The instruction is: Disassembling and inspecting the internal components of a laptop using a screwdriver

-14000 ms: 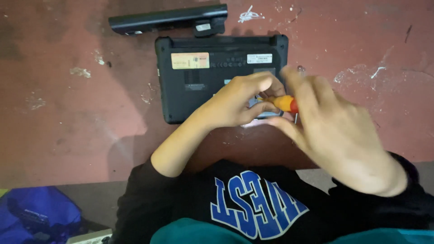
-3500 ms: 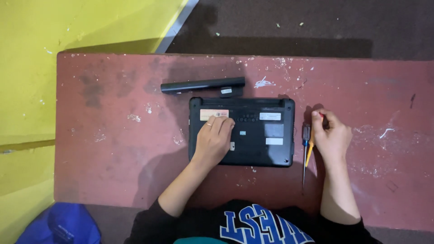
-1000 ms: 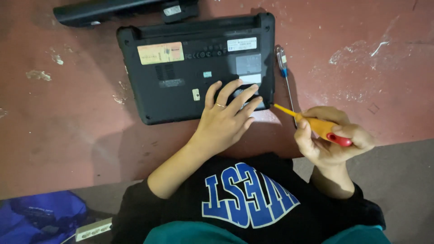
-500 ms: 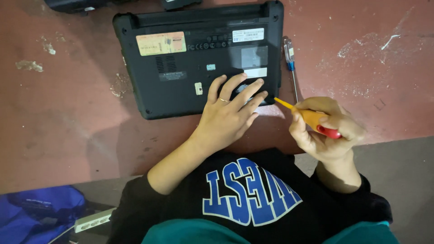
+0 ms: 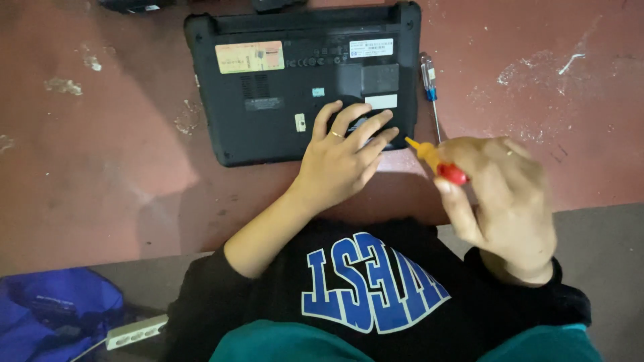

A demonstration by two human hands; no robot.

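Black plastic laptop point(image 5: 282, 87), flipped with its underside up, lies on the worn red tabletop point(image 5: 100, 154) toward the far side, straight ahead of me. My left hand point(image 5: 339, 157) rests flat on the near right corner of its base, fingers spread and released, gripping nothing, a ring on one finger. My right hand point(image 5: 506, 198) hovers just right of that corner, near the tabletop's near edge, clenched around a small screwdriver with an orange and red handle point(image 5: 436, 159); its orange end points left toward the laptop's corner and stops just short of my left fingertips. A second screwdriver with a blue handle and thin metal shaft point(image 5: 429, 90) lies on the tabletop just beside the laptop's right edge. Down at the near left, below the tabletop, sit a blue bag point(image 5: 54, 312) and a white power strip point(image 5: 134, 332).
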